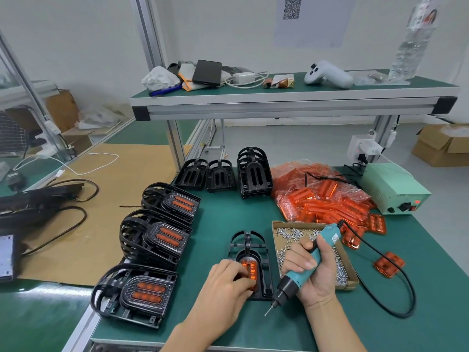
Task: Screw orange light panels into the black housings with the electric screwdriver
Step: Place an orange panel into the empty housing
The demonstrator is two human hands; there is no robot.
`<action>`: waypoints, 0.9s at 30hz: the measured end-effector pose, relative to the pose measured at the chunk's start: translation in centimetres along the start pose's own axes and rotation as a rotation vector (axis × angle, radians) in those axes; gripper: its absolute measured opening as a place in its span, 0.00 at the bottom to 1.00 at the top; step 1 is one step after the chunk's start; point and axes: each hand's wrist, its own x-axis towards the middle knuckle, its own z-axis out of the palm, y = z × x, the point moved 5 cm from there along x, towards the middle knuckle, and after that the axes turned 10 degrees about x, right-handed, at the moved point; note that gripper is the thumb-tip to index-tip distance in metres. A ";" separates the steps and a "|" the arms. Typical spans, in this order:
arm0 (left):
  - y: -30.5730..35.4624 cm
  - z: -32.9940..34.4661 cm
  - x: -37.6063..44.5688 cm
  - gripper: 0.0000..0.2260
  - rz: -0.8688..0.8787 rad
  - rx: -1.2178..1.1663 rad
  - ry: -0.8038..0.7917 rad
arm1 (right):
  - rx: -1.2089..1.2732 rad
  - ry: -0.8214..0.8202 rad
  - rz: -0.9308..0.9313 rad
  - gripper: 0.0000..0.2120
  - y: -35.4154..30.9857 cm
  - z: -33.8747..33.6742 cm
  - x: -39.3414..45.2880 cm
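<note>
My left hand [229, 278] presses the orange light panel [249, 269] into the black housing [250, 265]. My right hand [313, 271] grips the electric screwdriver [303, 270], bit beside the housing's near corner. I judge the panel must sit flush and the bit vertical before driving.

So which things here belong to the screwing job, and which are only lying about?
Job: screwdriver, housing, orange panel, screw tray, panel bag, empty housings, finished stacks.
Lying about: controller, bottle, phone, charger, pen.
</note>
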 end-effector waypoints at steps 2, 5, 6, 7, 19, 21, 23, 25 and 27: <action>-0.3 0.1 -0.1 0.08 -0.020 -0.018 -0.007 | 0.018 0.004 0.003 0.13 0.1 0.0 0.0; -0.5 0.4 -0.1 0.08 -0.039 -0.037 -0.015 | 0.003 0.029 -0.011 0.12 0.0 -0.2 0.0; -0.6 0.4 0.0 0.08 -0.041 -0.040 -0.020 | 0.002 0.031 -0.009 0.12 0.0 -0.2 0.0; -0.6 0.4 0.1 0.08 -0.038 -0.034 -0.021 | 0.007 0.031 -0.004 0.12 0.0 -0.3 0.1; 0.1 -1.1 1.1 0.03 -0.032 0.018 0.068 | -0.016 0.042 -0.014 0.12 -0.1 -0.1 0.0; -0.2 -2.0 1.3 0.02 -0.100 -0.035 0.142 | -0.003 0.037 -0.013 0.12 -0.1 -0.1 0.1; -0.5 -2.4 1.3 0.03 -0.186 -0.081 0.163 | 0.018 0.025 -0.004 0.12 0.0 -0.1 0.0; -1.0 -2.2 1.4 0.03 -0.319 -0.171 0.119 | 0.007 0.036 -0.012 0.12 0.0 -0.1 0.0; -1.6 -1.7 1.7 0.06 -0.465 -0.262 0.039 | -0.014 0.045 -0.017 0.12 0.0 -0.2 0.0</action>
